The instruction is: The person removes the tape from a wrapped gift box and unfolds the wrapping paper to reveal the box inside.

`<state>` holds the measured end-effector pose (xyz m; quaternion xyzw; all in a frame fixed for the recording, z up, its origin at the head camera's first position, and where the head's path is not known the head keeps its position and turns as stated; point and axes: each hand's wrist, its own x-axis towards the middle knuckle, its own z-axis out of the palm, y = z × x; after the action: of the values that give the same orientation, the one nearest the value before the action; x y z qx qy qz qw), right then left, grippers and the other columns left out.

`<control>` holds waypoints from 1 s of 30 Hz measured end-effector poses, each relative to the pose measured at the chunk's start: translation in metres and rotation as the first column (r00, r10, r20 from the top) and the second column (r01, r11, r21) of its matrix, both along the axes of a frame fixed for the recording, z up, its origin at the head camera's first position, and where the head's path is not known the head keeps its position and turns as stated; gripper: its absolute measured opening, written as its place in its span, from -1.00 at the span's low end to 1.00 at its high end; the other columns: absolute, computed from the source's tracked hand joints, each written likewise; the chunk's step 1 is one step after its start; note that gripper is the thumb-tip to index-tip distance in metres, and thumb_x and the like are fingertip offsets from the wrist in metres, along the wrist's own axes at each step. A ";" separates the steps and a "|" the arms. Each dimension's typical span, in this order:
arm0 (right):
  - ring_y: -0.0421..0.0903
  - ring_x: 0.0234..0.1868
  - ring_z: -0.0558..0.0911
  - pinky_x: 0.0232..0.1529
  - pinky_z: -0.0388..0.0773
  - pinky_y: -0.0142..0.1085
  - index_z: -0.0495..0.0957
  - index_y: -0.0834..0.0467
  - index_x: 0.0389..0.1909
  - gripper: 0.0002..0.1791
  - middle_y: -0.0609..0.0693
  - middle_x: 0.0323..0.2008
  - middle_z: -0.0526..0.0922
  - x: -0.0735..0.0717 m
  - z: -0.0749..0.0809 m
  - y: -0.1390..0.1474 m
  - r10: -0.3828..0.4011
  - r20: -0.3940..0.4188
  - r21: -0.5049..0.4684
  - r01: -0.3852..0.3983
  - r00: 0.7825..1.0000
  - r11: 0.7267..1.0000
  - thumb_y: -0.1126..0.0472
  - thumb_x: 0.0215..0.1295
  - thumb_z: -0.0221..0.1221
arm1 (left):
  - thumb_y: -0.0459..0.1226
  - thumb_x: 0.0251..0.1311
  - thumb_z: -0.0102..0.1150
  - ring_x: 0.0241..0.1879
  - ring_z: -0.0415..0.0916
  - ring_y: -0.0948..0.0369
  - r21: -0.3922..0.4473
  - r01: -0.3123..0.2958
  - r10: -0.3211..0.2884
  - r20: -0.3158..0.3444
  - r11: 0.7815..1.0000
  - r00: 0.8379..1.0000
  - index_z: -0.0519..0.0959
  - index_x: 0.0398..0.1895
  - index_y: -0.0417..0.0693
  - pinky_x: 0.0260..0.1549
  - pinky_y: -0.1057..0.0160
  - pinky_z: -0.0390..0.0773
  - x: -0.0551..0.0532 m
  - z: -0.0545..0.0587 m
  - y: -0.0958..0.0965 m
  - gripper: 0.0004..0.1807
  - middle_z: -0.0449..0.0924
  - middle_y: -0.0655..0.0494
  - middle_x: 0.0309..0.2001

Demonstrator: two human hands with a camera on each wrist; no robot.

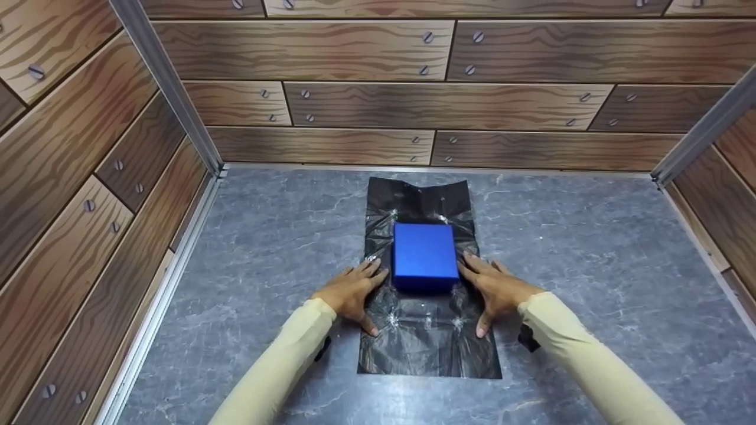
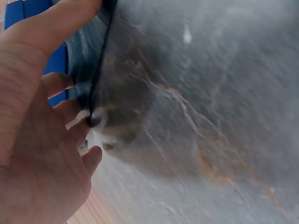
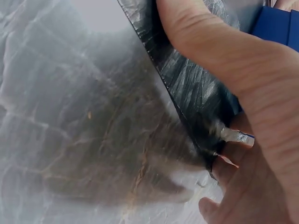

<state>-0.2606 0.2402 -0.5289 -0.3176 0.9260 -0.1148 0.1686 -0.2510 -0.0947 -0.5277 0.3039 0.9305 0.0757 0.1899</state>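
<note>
A blue box (image 1: 424, 251) sits on a flat black plastic bag (image 1: 413, 348), which lies lengthwise on the tabletop. To the left of the box, my left hand (image 1: 351, 292) rests spread over the bag's left edge, thumb toward me. My right hand (image 1: 499, 290) lies likewise on the right edge, its fingertips close beside the box. In the left wrist view, the fingers of the left hand (image 2: 44, 144) reach over the bag's edge. The right wrist view has the right hand (image 3: 261, 126) above crinkled plastic (image 3: 196, 88), with the box partly cut off.
The grey marbled tabletop (image 1: 283, 236) extends on both sides of the bag. Wood-patterned panels (image 1: 366, 106) form a wall at the back and sides, with metal strips (image 1: 177, 88) at the corners.
</note>
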 end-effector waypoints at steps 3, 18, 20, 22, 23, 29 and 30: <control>0.23 0.45 -0.12 0.34 -0.14 0.25 -0.09 0.30 0.45 0.59 0.36 0.44 -0.17 0.001 0.000 -0.001 0.005 -0.005 0.000 -0.005 1.000 1.000 -0.30 -0.68 0.50 | 0.24 -0.46 0.48 0.46 -0.24 -0.01 -0.006 0.003 -0.003 -0.003 1.000 1.000 -0.03 0.49 -0.01 0.39 -0.03 -0.09 0.001 0.001 0.001 0.38 -0.18 -0.06 0.49; 0.23 0.45 -0.13 0.33 -0.20 0.28 -0.10 0.26 0.46 0.58 0.33 0.45 -0.21 0.005 -0.003 0.001 -0.017 0.020 -0.016 0.018 1.000 1.000 -0.30 -0.68 0.48 | 0.31 -0.64 0.47 0.46 -0.25 0.00 -0.029 0.020 -0.022 -0.043 0.999 0.999 -0.08 0.50 0.04 0.39 0.00 -0.09 0.005 -0.003 0.002 0.50 -0.21 -0.08 0.49; 0.23 0.45 -0.13 0.33 -0.20 0.27 -0.10 0.27 0.46 0.59 0.33 0.45 -0.21 0.005 -0.002 0.001 -0.019 0.013 -0.004 0.019 1.000 1.000 -0.31 -0.68 0.48 | 0.31 -0.65 0.48 0.46 -0.25 0.00 -0.024 0.022 -0.023 -0.044 0.999 0.999 -0.08 0.50 0.04 0.39 -0.01 -0.08 0.004 -0.004 0.002 0.50 -0.21 -0.07 0.49; 0.23 0.45 -0.13 0.33 -0.19 0.28 -0.11 0.28 0.46 0.59 0.34 0.45 -0.21 0.005 -0.001 0.000 -0.018 0.006 0.006 0.018 1.000 1.000 -0.31 -0.68 0.48 | 0.31 -0.65 0.48 0.47 -0.25 0.00 -0.019 0.023 -0.023 -0.046 1.000 0.999 -0.07 0.50 0.04 0.39 -0.02 -0.08 0.004 -0.004 0.002 0.50 -0.21 -0.07 0.50; 0.23 0.45 -0.12 0.32 -0.18 0.28 -0.10 0.29 0.45 0.59 0.34 0.44 -0.20 0.005 0.000 -0.001 -0.016 0.002 0.008 0.016 1.000 1.000 -0.31 -0.68 0.48 | 0.31 -0.65 0.48 0.46 -0.25 0.00 -0.013 0.022 -0.022 -0.046 1.000 0.999 -0.07 0.50 0.03 0.39 -0.02 -0.08 0.004 -0.004 0.001 0.50 -0.21 -0.07 0.50; 0.24 0.44 -0.12 0.31 -0.19 0.30 -0.11 0.27 0.46 0.59 0.34 0.45 -0.21 0.007 0.001 -0.002 -0.013 -0.001 0.023 0.013 1.000 1.000 -0.31 -0.67 0.49 | 0.31 -0.62 0.46 0.46 -0.26 -0.02 -0.004 0.022 -0.022 -0.037 1.000 0.999 -0.08 0.50 0.02 0.39 -0.03 -0.10 0.006 -0.004 -0.001 0.49 -0.24 -0.07 0.50; 0.23 0.45 -0.12 0.32 -0.20 0.29 -0.12 0.27 0.46 0.59 0.33 0.45 -0.21 0.007 0.001 -0.002 -0.012 -0.003 0.028 0.012 1.000 1.000 -0.31 -0.67 0.49 | 0.32 -0.62 0.46 0.46 -0.26 -0.02 -0.009 0.024 -0.025 -0.039 1.000 0.999 -0.08 0.50 0.02 0.39 -0.02 -0.11 0.006 -0.004 -0.001 0.49 -0.24 -0.07 0.50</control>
<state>-0.2536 0.2380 -0.5282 -0.3096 0.9297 -0.1022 0.1713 -0.2449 -0.0956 -0.5318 0.3159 0.9306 0.0634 0.1738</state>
